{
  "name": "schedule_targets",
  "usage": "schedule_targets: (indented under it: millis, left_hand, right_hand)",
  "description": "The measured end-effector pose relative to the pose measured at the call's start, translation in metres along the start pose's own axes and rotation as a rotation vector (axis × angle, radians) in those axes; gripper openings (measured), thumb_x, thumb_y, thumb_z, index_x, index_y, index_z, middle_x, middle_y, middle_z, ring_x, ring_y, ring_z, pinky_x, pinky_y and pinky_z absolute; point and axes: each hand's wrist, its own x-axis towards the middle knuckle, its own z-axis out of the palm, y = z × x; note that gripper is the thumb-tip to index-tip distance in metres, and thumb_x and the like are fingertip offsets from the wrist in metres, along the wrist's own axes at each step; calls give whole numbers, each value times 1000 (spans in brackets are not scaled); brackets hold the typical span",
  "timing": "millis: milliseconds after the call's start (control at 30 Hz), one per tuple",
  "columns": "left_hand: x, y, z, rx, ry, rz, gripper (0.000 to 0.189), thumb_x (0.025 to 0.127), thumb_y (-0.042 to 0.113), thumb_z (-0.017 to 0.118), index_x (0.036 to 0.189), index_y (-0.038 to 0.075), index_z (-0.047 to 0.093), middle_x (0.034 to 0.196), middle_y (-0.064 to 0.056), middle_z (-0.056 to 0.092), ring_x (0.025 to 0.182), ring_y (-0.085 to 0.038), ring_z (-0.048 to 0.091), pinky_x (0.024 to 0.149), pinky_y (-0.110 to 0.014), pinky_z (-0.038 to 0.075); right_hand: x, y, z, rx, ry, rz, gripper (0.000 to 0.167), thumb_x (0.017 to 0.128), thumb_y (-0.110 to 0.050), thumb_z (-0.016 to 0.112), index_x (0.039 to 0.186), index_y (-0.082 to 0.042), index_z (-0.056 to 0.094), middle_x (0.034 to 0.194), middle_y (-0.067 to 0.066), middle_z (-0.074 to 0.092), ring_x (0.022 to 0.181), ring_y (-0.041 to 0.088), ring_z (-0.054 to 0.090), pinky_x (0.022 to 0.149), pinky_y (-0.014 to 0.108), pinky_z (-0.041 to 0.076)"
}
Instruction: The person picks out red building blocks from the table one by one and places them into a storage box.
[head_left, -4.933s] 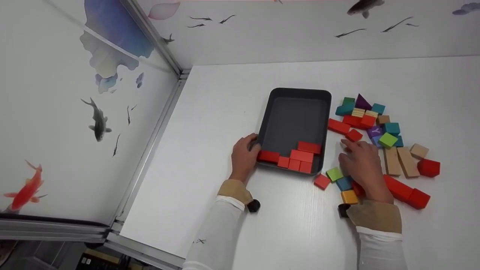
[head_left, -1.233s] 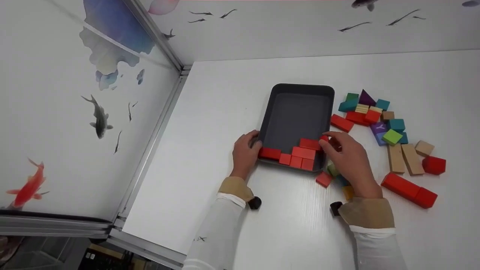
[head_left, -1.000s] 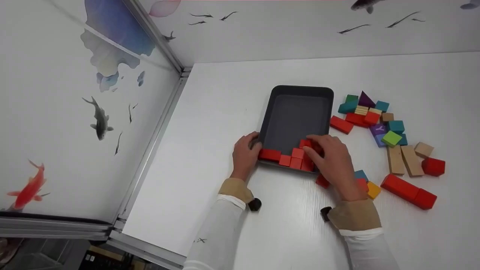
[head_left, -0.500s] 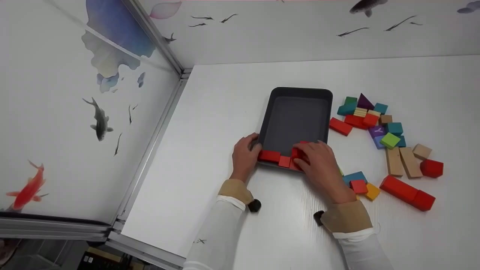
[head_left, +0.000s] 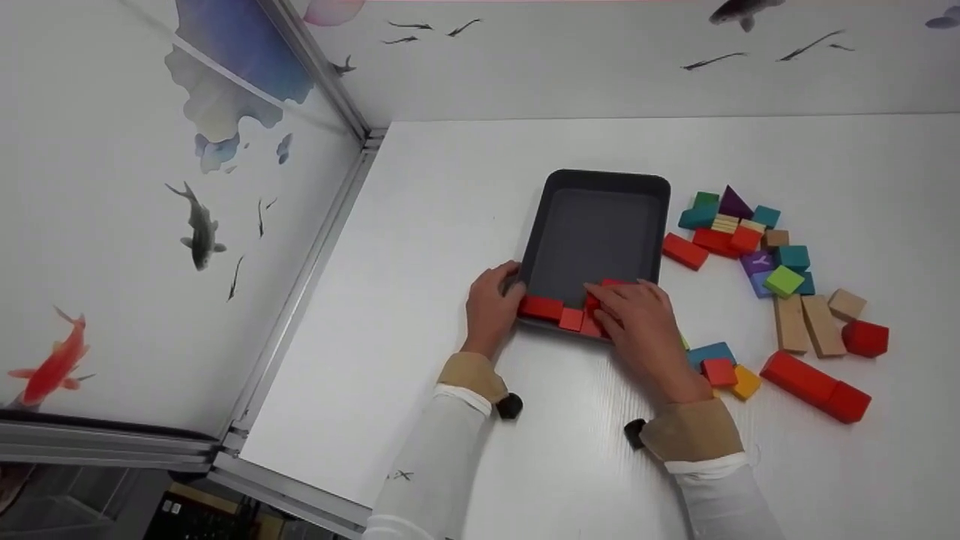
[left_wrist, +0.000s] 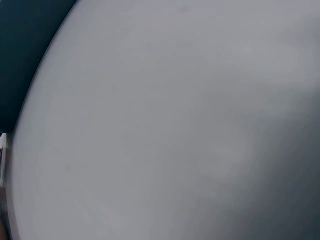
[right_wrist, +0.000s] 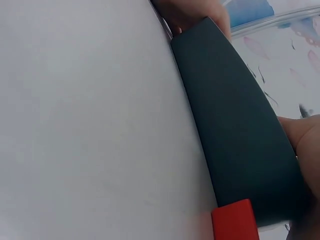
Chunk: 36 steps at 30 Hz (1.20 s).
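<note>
My left hand [head_left: 491,307] grips the left rim of the dark grey tray [head_left: 592,232], thumb near the corner. In the tray's near end lie several red blocks [head_left: 541,307], lined along the near wall. My right hand [head_left: 641,326] reaches over the tray's near right corner and pinches a red block [head_left: 592,303] between fingertips and thumb; the hand hides most of the blocks under it. The right wrist view shows the tray's outer wall [right_wrist: 235,125], the right thumb [right_wrist: 307,142] over its rim, and a red block [right_wrist: 235,220] beside it.
Right of the tray lies a loose pile of coloured blocks [head_left: 757,261]. Two long wooden blocks [head_left: 790,322] and a long red block [head_left: 799,375] lie nearer. Blue, red and orange cubes [head_left: 745,382] sit beside the right wrist. A wall panel [head_left: 97,225] borders the table's left side.
My right hand has picked up a small red block from beside the pile, carried it left over the tray's rim and now sits above the red blocks. The left hand stays on the rim.
</note>
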Motion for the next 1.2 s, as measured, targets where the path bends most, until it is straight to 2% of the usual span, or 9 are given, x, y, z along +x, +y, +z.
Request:
schedule_targets:
  millis: [167, 333, 533, 667, 867, 1200]
  left_hand:
    - [2, 1, 0, 3, 2, 22, 36, 80, 27, 52, 115, 22, 60, 110, 9, 59, 105, -8, 49, 93, -27, 34]
    - [2, 0, 1, 14, 0, 23, 36, 80, 27, 52, 115, 22, 60, 109, 8, 59, 103, -9, 50, 90, -27, 37]
    - [0, -2, 0, 7, 4, 12, 35, 80, 27, 52, 113, 23, 61, 109, 10, 59, 103, -7, 50, 91, -26, 36]
    - [0, -3, -1, -6, 11, 14, 34, 81, 26, 53, 113, 23, 61, 109, 10, 58, 104, -7, 49, 91, -26, 36]
    - [-4, -4, 0, -2, 9, 4, 35, 80, 26, 53, 113, 23, 61, 109, 9, 59, 102, -7, 50, 88, -26, 38]
    - [-2, -4, 2, 13, 10, 23, 36, 80, 29, 51, 114, 24, 60, 109, 9, 59, 102, -7, 50, 89, -26, 37]
  right_hand:
    - [0, 2, 1, -36, 33, -68, 50, 81, -22, 64, 129, -26, 49, 115, 4, 57, 109, 24, 44, 99, 48, 19]
    - [-1, 2, 2, -44, 50, -102, 49, 82, -20, 63, 129, -26, 50, 113, 6, 58, 108, 26, 44, 97, 49, 21]
    - [-1, 1, 5, -9, 74, -98, 44, 82, -21, 63, 125, -25, 54, 112, 4, 57, 106, 23, 45, 95, 47, 22]
    - [2, 0, 6, 12, 83, -95, 42, 82, -17, 63, 122, -25, 56, 106, 5, 54, 102, 22, 46, 95, 47, 22]
    - [-1, 3, 7, 28, 74, -106, 40, 83, -11, 61, 120, -24, 58, 96, 2, 55, 96, 22, 47, 93, 48, 23]
    - [-3, 5, 2, 2, 7, -117, 45, 83, -14, 62, 125, -26, 53, 108, 2, 56, 106, 22, 45, 94, 48, 21]
